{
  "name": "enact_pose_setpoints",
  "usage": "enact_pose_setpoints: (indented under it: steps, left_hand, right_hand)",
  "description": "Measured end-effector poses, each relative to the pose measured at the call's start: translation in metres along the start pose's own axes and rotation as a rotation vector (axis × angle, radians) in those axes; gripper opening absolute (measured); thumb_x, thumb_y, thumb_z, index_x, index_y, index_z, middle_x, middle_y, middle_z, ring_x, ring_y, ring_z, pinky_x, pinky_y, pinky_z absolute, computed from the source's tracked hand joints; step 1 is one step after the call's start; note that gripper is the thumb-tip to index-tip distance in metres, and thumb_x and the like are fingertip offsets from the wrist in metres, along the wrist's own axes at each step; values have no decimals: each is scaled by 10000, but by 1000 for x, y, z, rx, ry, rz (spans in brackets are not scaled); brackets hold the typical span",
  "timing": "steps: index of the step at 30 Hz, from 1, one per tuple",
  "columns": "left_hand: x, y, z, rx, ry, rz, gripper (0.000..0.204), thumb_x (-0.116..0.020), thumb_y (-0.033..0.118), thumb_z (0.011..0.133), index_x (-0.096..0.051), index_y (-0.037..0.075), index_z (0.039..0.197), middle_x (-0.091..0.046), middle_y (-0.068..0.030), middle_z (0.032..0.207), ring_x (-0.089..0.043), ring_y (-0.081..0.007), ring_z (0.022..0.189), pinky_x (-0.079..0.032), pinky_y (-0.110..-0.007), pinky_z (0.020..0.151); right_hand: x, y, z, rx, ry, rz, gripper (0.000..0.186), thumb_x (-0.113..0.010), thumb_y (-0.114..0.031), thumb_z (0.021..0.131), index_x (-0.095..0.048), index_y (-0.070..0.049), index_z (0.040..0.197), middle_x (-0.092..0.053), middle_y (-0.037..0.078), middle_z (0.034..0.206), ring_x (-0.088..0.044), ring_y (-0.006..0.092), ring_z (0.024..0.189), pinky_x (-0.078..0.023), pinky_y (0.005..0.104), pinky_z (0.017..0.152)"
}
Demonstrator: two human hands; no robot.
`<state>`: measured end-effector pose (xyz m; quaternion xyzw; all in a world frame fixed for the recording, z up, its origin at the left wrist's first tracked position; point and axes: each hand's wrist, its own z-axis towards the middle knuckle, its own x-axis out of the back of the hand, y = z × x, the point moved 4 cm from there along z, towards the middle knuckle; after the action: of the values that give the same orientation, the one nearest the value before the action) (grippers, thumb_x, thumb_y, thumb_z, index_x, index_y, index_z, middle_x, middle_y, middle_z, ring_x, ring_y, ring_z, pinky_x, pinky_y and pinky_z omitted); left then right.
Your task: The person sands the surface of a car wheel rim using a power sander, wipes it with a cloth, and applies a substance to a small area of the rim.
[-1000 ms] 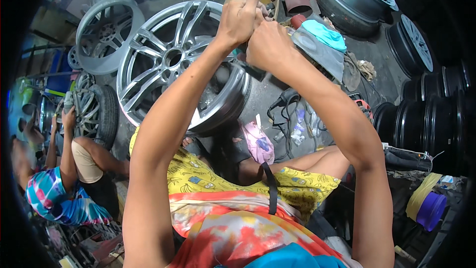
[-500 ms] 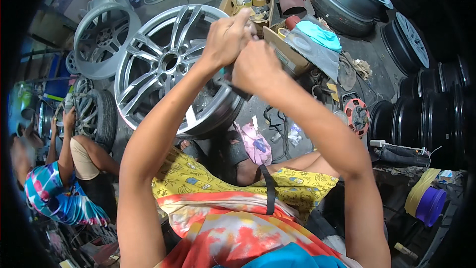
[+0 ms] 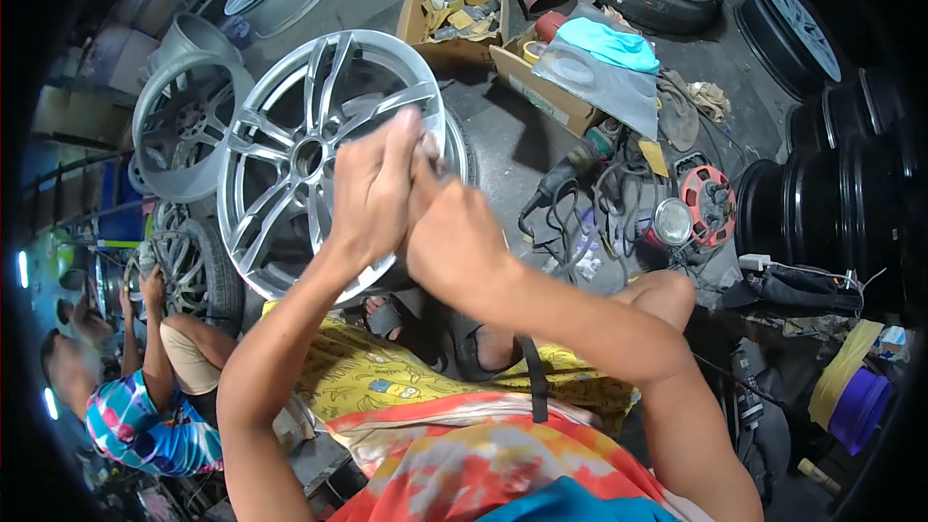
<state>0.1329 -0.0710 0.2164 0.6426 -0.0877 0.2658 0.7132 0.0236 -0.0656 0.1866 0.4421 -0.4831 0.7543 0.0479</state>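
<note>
My left hand [image 3: 372, 188] and my right hand [image 3: 454, 237] are pressed together over the near right side of a silver alloy wheel rim [image 3: 253, 246]. The fingers of both are closed and slightly blurred. Something small and pale shows between the fingertips, but I cannot make out what it is. The rim has paired spokes around a round centre hole. My hands cover part of its spokes and edge, and whether they touch it I cannot tell.
A cardboard box [image 3: 410, 19] of sanding scraps stands beyond the rim. Rightward lie a flat box [image 3: 541, 97] with a turquoise cloth [image 3: 607, 43], a corded power tool [image 3: 570, 166], a tin can [image 3: 667, 222] and a red cable reel [image 3: 710, 205]. A co-worker [image 3: 155, 416] sits at left.
My joined hands have come down nearer my body and a little leftward. The whole view has shifted. A pink cloth by my feet no longer shows.
</note>
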Motion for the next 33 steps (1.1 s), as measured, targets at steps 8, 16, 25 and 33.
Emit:
enact_pose_setpoints:
  steps: [8,16,25,33]
  left_hand:
    - [-46,2,146,-98,65,387,704,-359,556,1057,-783,3,953,-715,-331,965,-689,-513,999,-508,-544,923]
    - [-58,7,131,-151,11,476,710,-384,588,1054,-772,10,910,-710,-318,943,-678,-521,959,-510,-552,892]
    - [-38,33,-68,-414,-123,518,249,-716,272,928,-638,38,895,-618,-142,819,-599,-343,762,-490,-452,680]
    - [-59,36,-37,-421,-71,572,281,-718,313,950,-648,47,888,-623,-132,796,-612,-341,761,-493,-458,659]
  right_hand:
    - [51,93,115,163,110,-217,694,-930,-421,713,-690,-16,1223,-727,246,1173,-703,437,1056,-567,492,958]
    - [48,92,93,79,75,-91,605,-868,-511,767,-739,-25,1103,-751,235,1081,-716,412,1040,-575,479,920]
    - [-50,28,-91,-8,330,668,392,-754,-174,864,-649,-23,1210,-712,199,1105,-708,380,1010,-567,467,849]
    - [-11,49,-62,141,353,467,396,-803,-182,797,-682,-57,1153,-736,182,1073,-724,392,999,-576,459,826]
